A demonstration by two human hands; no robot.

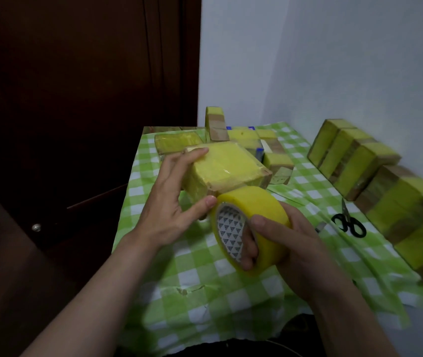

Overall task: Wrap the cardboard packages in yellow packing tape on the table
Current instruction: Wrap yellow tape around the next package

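Roughly at the middle of the view, the left hand (169,204) grips a cardboard package (223,168), its faces mostly covered in yellow tape with bare brown cardboard showing at the corners and lower edge. The fingers (201,151) of this hand are spread, reaching over the package's far top edge, while the thumb presses against its near lower corner. The package is tilted, and whether it touches the bench (195,284) cannot be told. Just beside it, nearer the person, the right hand (290,243) holds a tape roll (254,202) of yellow tape on its edge. Its fingers (247,251) are curled through the printed core and the thumb lies on the outer band. The roll's top nearly meets the package's lower corner and the left thumb. A green-and-white checked cloth (308,266) covers the bench. Black-handled scissors (349,222) lie on it to the right, well apart from the hands. Beyond them, a row of taped packages (354,161) lines the right side along the wall. More taped packages (177,143) sit at the far end, one of them upright (215,124).
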